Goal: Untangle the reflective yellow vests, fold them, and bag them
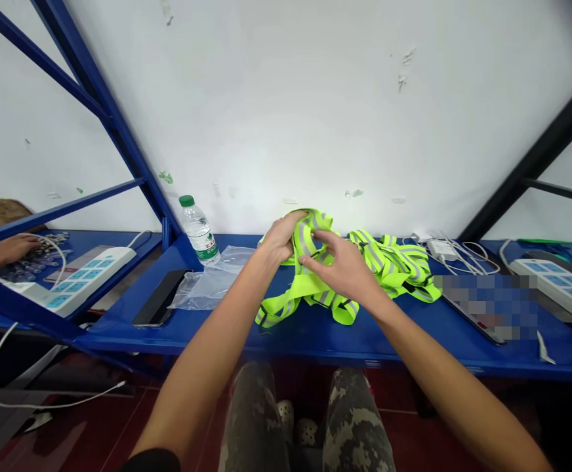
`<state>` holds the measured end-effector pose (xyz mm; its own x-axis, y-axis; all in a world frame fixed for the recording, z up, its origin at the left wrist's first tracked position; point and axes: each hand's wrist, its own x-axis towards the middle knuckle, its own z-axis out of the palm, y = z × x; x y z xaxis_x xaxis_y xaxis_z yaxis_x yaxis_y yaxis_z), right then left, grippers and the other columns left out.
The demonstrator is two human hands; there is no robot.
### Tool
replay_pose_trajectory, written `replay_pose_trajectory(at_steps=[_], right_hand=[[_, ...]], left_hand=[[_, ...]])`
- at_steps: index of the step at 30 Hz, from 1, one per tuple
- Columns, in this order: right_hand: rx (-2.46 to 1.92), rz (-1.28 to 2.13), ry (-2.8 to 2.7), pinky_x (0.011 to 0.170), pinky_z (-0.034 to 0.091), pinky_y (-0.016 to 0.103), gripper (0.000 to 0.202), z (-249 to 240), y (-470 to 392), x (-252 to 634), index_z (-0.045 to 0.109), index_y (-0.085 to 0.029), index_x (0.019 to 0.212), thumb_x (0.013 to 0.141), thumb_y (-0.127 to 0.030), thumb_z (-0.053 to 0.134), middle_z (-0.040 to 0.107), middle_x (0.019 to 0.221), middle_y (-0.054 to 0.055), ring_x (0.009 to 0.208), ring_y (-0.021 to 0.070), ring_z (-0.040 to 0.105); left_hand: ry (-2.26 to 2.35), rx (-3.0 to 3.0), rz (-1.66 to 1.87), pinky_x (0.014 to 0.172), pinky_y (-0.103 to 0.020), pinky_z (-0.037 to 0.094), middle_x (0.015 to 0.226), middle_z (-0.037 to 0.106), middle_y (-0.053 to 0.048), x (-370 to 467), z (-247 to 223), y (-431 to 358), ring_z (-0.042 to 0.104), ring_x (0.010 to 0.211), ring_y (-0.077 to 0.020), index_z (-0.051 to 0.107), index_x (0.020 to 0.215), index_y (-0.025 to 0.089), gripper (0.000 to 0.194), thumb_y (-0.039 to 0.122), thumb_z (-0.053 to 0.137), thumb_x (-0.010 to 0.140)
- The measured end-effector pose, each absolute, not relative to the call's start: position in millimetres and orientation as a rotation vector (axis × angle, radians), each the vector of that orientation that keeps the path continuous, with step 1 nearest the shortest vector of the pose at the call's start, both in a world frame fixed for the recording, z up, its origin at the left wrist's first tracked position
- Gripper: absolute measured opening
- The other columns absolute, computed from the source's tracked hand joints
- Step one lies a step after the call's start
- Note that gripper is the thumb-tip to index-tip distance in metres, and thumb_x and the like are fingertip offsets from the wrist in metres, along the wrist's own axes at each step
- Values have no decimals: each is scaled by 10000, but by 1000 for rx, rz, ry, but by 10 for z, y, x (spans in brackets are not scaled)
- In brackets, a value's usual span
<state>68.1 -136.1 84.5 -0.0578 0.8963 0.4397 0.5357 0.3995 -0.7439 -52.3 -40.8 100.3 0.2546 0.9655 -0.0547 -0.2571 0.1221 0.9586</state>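
Note:
A fluorescent yellow strap with grey reflective stripes [306,241] hangs in a loop from my left hand [282,237], whose fingers are wrapped round it. My right hand [342,262] is against the right side of this loop. Its thumb and forefinger are apart, with their tips at the strap; its other fingers are partly hidden. Lower strap ends with black parts lie on the blue table [286,341] under both hands. Just right of my right hand lies a tangled heap of similar reflective straps [399,265].
Left of my hands are clear plastic bags [210,285], a black phone [161,298] and a water bottle [200,229]. To the right lie white cables [468,255] and a partly blurred-out device [473,314]. Power strips [86,275] flank the table. Another person's hand [15,250] is far left.

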Motion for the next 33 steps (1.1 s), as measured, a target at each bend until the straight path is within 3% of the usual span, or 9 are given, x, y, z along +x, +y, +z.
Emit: replay_pose_trajectory(at_steps=[3, 5, 8, 10, 15, 19, 22, 27, 33], right_hand=[[-1357, 655, -1829, 698, 524, 362, 252, 740, -1133, 814, 680, -141, 847, 774, -381, 654, 706, 792, 75, 765, 242, 664], [-1318, 857, -1699, 579, 490, 313, 267, 759, -1005, 992, 646, -150, 739, 761, -415, 663, 653, 674, 32, 644, 196, 619], [-1080, 1013, -1299, 578, 501, 287, 254, 990, -905, 1305, 639, -180, 847, 756, -414, 677, 671, 814, 29, 726, 177, 632], [-887, 974, -1125, 664, 534, 296, 226, 1244, -911, 1483, 632, -210, 927, 822, -409, 607, 674, 933, 40, 845, 174, 649], [-753, 765, -1143, 802, 546, 336, 323, 1764, -1115, 1621, 557, -291, 1197, 898, -406, 524, 645, 1133, 54, 1050, 189, 635], [-859, 647, -1322, 697, 569, 334, 796, 1795, -1217, 1427, 273, -440, 1435, 773, -268, 681, 653, 1093, 7, 987, 211, 672], [-853, 627, -1354, 646, 574, 303, 873, 1701, -1145, 1220, 162, -429, 1485, 783, -216, 635, 655, 1044, 5, 946, 206, 687], [-840, 741, -1289, 694, 590, 365, 704, 1591, -942, 1082, 284, -327, 1445, 816, -172, 560, 656, 1040, 53, 985, 226, 683], [-803, 739, -1020, 808, 591, 331, 156, 1595, -888, 1676, 537, -220, 1000, 875, -156, 469, 654, 984, 85, 1035, 189, 657]], left_hand=[[888, 1123, 1046, 490, -253, 480, 604, 636, -49, -551, 1013, -440, 590, 487, -135, 609, 719, 135, 173, 291, 681, 733], [989, 1285, 1052, 383, -212, 355, 601, 636, -53, -624, 971, -431, 508, 395, -87, 583, 630, 138, 273, 355, 722, 719], [1146, 1483, 990, 330, -202, 133, 439, 511, -4, -765, 801, -381, 281, 284, -24, 526, 522, 156, 447, 501, 751, 695], [1216, 1523, 906, 340, -206, 96, 360, 382, 39, -831, 648, -340, 210, 279, -22, 496, 492, 172, 514, 585, 736, 683], [1258, 1507, 875, 372, -219, 194, 461, 450, 15, -831, 467, -229, 316, 351, -62, 537, 582, 168, 565, 711, 649, 691], [1440, 1516, 1137, 542, -251, 388, 630, 541, -22, -703, 584, -290, 523, 580, -147, 546, 707, 182, 484, 651, 667, 718], [1533, 1673, 1427, 692, -265, 419, 829, 588, -51, -516, 587, -551, 560, 790, -181, 554, 866, 191, 462, 609, 687, 722], [1158, 1960, 1188, 712, -269, 433, 878, 610, -47, -256, 254, -843, 556, 773, -176, 625, 994, 199, 464, 492, 771, 665], [1206, 1530, 1279, 571, -211, 426, 662, 579, 11, -512, 71, -480, 530, 575, -112, 632, 886, 156, 186, 244, 680, 729]])
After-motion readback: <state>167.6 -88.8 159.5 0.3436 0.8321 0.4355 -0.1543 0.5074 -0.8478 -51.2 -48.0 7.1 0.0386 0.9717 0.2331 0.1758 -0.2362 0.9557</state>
